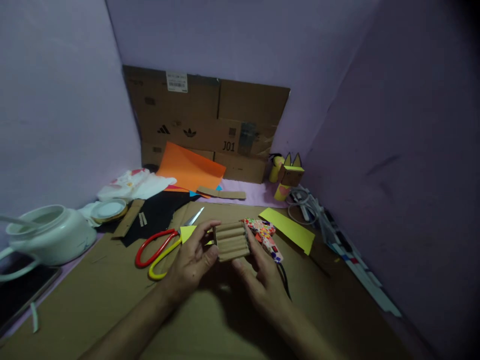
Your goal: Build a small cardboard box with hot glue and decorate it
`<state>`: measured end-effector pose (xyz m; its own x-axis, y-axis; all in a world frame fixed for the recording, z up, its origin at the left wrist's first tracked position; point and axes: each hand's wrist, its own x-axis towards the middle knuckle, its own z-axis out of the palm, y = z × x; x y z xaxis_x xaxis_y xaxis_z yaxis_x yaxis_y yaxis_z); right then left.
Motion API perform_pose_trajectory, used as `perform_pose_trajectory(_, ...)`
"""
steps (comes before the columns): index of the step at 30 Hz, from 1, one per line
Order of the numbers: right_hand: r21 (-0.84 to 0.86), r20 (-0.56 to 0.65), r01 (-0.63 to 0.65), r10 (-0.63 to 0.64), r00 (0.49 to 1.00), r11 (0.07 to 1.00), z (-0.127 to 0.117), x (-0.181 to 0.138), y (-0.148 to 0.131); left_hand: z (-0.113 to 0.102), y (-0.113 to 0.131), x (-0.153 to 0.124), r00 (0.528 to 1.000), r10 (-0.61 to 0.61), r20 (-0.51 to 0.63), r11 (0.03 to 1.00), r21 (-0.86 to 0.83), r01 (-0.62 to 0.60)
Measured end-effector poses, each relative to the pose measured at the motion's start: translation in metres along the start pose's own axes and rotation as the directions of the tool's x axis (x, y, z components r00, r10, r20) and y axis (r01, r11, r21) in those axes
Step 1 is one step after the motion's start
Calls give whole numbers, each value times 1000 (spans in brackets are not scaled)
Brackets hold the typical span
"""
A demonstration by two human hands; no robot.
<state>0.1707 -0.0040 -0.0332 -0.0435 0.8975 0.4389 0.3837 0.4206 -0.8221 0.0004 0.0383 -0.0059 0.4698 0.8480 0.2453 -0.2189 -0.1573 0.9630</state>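
Between both hands, above the cardboard mat [142,320], is a small ridged cardboard piece [231,241] that looks like several brown rolls side by side. My left hand [197,257] grips its left edge with thumb and fingers closed on it. On the opposite edge, my right hand [260,275] also holds it, fingers along the side and thumb near the lower corner. Scissors [161,250] with one red and one yellow handle lie left of my left hand. Colourful patterned pieces [264,232] lie partly hidden behind my right hand.
Yellow paper [288,231] lies to the right, orange paper [191,167] at the back. A large cardboard sheet [180,110] leans on the wall. A white pot [52,235] and a dark flat device [26,290] stand left. Yellow figures [287,177] and cables [303,205] are back right.
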Motion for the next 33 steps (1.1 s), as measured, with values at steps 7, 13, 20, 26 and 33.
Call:
perform_pose_trajectory(7, 93, 18, 25, -27, 999, 995, 3, 1, -4, 0, -2, 1, 983, 145, -111, 978, 166, -125)
perform_pose_trajectory(13, 64, -71, 101, -96, 993, 993, 5, -1, 2, 0, -7, -3, 966, 244, -84, 955, 195, -224)
perform_pose_trajectory(20, -135, -110, 224, -239, 965, 965, 1, 0, 5, 2, -2, -2, 978, 141, -151, 990, 2, -143)
perform_pose_trajectory(26, -177, -201, 160, -195, 960, 971, -3, 2, 2, 10, 1, 3, 962, -191, -194, 943, -307, 126)
perform_pose_trajectory(33, 201, -59, -271, 288, 956, 941, 2, 13, 1, 7, 4, 14, 803, -585, -114, 749, -456, 481)
